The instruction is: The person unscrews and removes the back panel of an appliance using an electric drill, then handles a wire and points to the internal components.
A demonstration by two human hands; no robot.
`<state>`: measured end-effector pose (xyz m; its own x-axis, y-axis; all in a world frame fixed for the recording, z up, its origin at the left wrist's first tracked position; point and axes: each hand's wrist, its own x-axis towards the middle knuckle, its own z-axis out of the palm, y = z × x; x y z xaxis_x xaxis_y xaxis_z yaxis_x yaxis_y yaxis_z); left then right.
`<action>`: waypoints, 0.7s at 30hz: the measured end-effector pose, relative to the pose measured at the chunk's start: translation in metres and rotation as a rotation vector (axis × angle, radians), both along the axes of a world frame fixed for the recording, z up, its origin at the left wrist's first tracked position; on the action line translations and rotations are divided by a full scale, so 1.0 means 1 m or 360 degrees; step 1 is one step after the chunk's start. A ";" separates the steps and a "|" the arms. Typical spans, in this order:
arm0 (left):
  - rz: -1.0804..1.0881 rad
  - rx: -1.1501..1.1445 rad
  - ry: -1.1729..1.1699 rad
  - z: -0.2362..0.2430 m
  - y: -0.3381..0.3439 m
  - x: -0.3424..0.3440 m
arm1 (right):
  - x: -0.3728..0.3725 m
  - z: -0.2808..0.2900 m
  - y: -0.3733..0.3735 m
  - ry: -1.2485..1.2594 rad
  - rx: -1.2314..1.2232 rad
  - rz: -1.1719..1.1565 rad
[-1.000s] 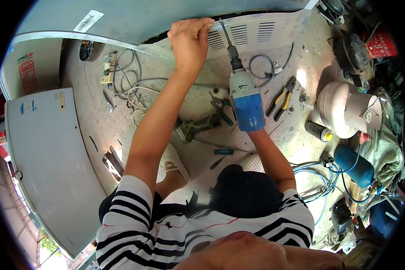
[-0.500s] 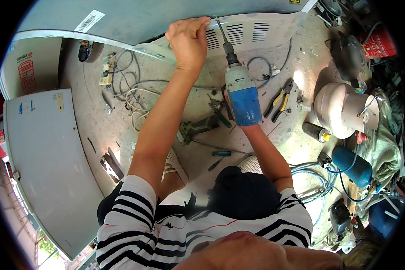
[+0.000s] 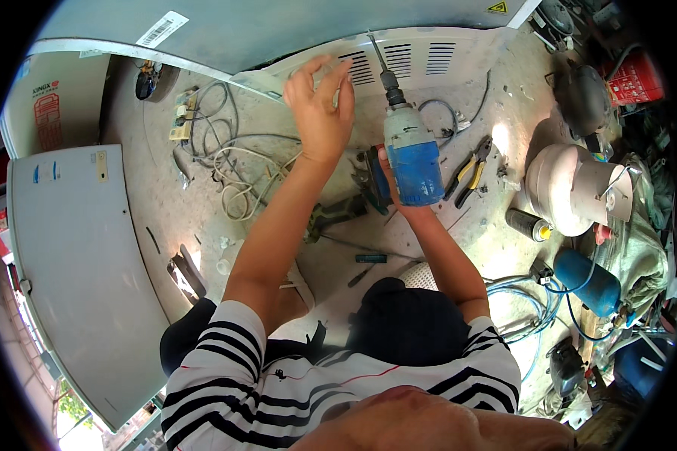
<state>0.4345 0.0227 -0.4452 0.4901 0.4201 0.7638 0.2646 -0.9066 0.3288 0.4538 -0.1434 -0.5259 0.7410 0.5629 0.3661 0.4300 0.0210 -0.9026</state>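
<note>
Dusty concrete floor [image 3: 203, 218] here, pretty cluttered. A big pale grey panel [image 3: 83, 263] lies flat on the left, and a white vented metal cover [image 3: 429, 56] sits at the far side. A tangle of cables [image 3: 233, 165] is spread out left of the arms, yellow-handled pliers [image 3: 468, 171] lie on the right, and further right there's a pinkish round tank [image 3: 568, 188], a small spray can [image 3: 528, 224] and a blue cylinder [image 3: 587, 279] with blue hoses.

The power drill [image 3: 410, 154] has a blue body with a grey front end and a dark chuck, and a thin long bit sticks out toward the vented cover. It's up in the middle, just right of the left hand. The right hand [image 3: 390, 184] is wrapped around its grip, mostly hidden behind the body. The left hand [image 3: 320, 113] is raised with the fingers spread loose, holding nothing, right in front of the cover's edge.
</note>
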 end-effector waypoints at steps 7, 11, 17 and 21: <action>-0.0469 -0.0662 0.0728 -0.034 0.031 -0.092 | -0.014 0.016 0.002 0.0427 -0.0224 -0.0057; -0.0505 -0.1089 0.0836 -0.033 0.063 -0.125 | -0.024 0.040 0.006 0.1242 0.0152 -0.0061; -0.0466 -0.1562 0.1073 -0.029 0.092 -0.162 | -0.039 0.052 0.024 0.1100 0.0240 -0.0082; -0.0551 -0.1551 0.1127 -0.048 0.106 -0.175 | -0.030 0.021 0.017 0.0133 -0.0287 -0.0221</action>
<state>0.2593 0.1287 -0.4933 0.8630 0.4288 -0.2672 0.4534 -0.4240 0.7840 0.4241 -0.1266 -0.5048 0.8394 0.5041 0.2031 0.3410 -0.1976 -0.9191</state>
